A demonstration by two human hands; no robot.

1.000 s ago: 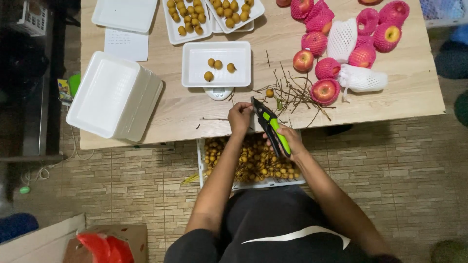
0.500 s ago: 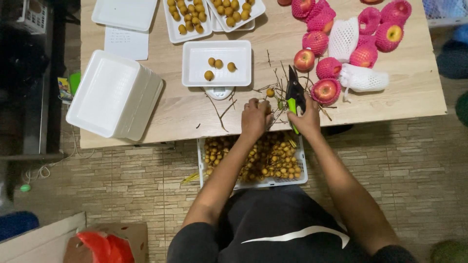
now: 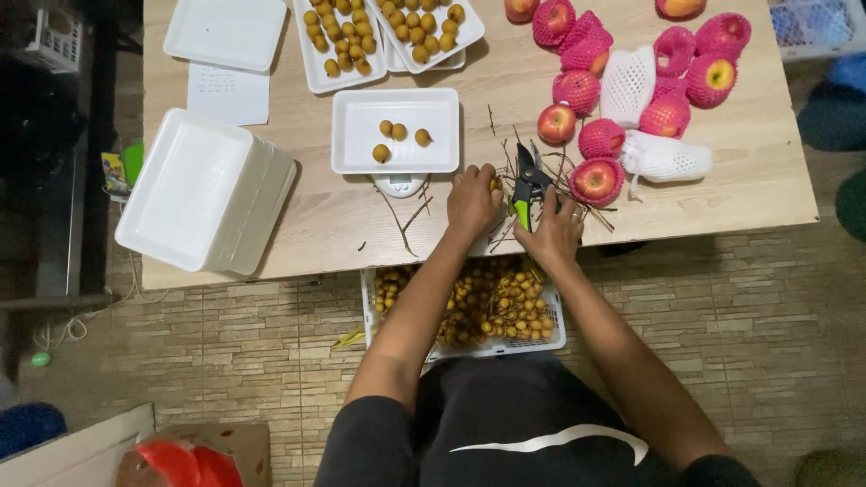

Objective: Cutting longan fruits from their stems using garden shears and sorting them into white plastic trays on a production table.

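Note:
My left hand (image 3: 472,200) rests on the wooden table (image 3: 343,225), closed on a small brown fruit (image 3: 495,185) still on its twig. My right hand (image 3: 552,236) holds green-handled pruning shears (image 3: 526,185), blades pointing away from me beside the fruit. Bare twigs (image 3: 550,171) lie scattered around both hands. A white foam tray (image 3: 352,135) with three loose brown fruits (image 3: 399,132) sits on a small scale (image 3: 399,186) just left of my left hand. Below the table edge, a white basket (image 3: 556,329) full of brown fruit on stems stands in front of my lap.
Two filled fruit trays (image 3: 422,27) and an empty tray (image 3: 225,32) lie at the far edge. A stack of white foam trays (image 3: 203,194) stands at the left. Red apples (image 3: 595,179), some in pink or white foam nets, fill the right side. Brick-patterned floor below.
Both hands have moved up from the table's near edge onto the table by the twig pile. The shears now point at the fruit held in my left hand.

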